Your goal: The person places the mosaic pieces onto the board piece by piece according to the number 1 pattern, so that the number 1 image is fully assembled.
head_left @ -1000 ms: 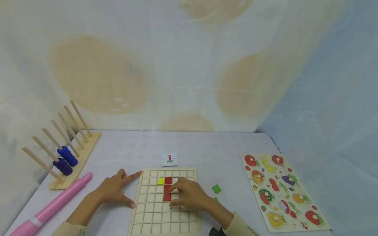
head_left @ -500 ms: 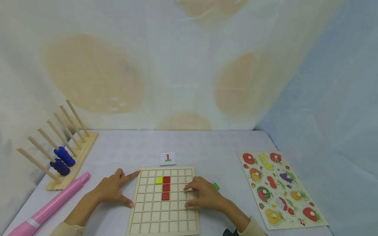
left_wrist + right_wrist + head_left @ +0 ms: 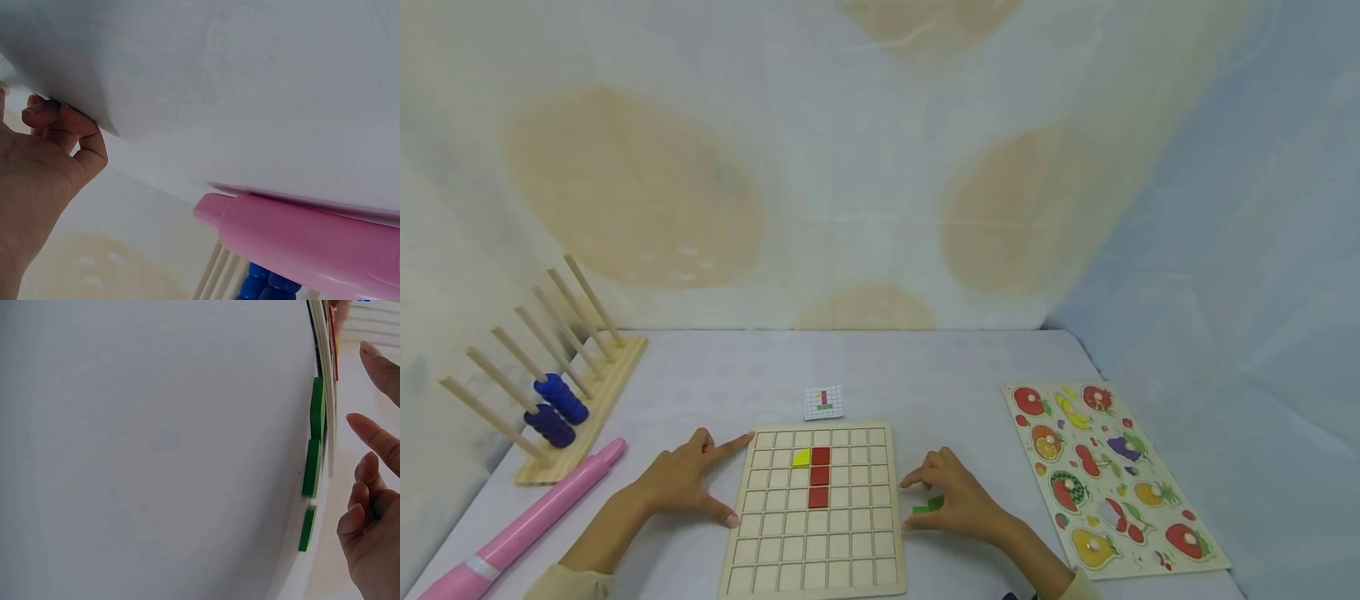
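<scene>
A wooden grid board lies at the front middle in the head view. It bears a yellow tile and a column of three red tiles. At its left edge, my left hand rests with thumb and index finger spread, fingertips right at the rim. Just right of the board, my right hand hovers around green tiles, thumb and index finger apart and nothing pinched. The right wrist view has three green tiles in a row on the table, left of the fingers; the hand partly hides them from the head camera.
Behind the board lies a small pattern card. A peg rack with blue and purple beads stands at the left, beside a pink tube-shaped object. On the right is a fruit puzzle board.
My right hand has left the red tiles and moved right, off the board, to the green tiles. The left hand keeps its place at the left edge. The head view has shifted slightly.
</scene>
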Demonstrator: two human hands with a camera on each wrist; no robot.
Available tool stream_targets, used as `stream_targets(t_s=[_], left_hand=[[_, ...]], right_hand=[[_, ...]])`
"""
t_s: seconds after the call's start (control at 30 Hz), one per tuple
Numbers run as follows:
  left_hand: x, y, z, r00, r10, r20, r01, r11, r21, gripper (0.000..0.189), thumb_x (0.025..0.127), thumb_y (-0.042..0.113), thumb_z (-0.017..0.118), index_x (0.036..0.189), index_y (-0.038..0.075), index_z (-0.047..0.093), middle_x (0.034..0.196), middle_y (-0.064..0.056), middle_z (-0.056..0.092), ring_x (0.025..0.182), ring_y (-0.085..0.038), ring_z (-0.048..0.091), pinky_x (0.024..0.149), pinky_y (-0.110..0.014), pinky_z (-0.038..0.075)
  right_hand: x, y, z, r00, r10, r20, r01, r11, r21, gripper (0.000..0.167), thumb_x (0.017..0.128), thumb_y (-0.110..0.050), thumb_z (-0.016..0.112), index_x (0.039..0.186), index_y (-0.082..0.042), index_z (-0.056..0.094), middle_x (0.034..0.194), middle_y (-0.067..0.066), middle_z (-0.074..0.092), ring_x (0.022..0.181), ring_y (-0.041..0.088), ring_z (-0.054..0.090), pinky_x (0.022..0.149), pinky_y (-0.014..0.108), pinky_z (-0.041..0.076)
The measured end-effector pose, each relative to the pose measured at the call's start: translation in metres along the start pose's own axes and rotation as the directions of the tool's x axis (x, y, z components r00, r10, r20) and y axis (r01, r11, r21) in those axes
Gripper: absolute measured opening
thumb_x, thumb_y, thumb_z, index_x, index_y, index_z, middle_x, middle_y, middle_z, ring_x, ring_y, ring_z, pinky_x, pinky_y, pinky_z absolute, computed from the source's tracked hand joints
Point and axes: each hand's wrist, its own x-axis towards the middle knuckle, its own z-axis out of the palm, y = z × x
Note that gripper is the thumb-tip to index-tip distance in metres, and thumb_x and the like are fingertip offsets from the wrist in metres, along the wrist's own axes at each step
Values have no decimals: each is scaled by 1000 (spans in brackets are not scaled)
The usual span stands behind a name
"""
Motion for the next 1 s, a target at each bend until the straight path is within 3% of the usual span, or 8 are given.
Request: stream_targets(t_s=[0.37, 0.57, 1.0], left_hand=[[0, 3, -4, 999, -20, 43, 20, 1000, -15, 118, 52, 75, 81, 153, 31, 39, 98, -3, 36, 66, -17, 36, 60, -34, 29], [0, 5, -4, 998, -27, 53, 28, 1000, -12, 119, 51, 75, 82, 153, 32, 38, 99, -4, 37, 67, -17, 37, 61, -34, 30], [0, 5, -4, 998, -26, 55, 26, 1000, 3, 119, 51, 78, 80, 153, 31, 39, 98, -4, 36, 66, -17, 37, 59, -33, 30]], right_hand=[[-9, 5, -1, 997, 55, 55, -53, 998, -25, 48, 67, -47, 88, 105, -20, 77, 84, -7, 45, 83, 4, 33, 71, 20, 36], [-13, 7, -1, 998, 49, 43, -47, 998, -51, 45, 67, -45, 88, 102, -20, 77, 84, -9, 44, 83, 4, 32, 72, 19, 35], [-17, 5, 5, 1000, 5, -11, -6, 994, -111, 22, 71, -26, 88, 87, -21, 74, 84, -12, 44, 85, 2, 35, 73, 18, 38]])
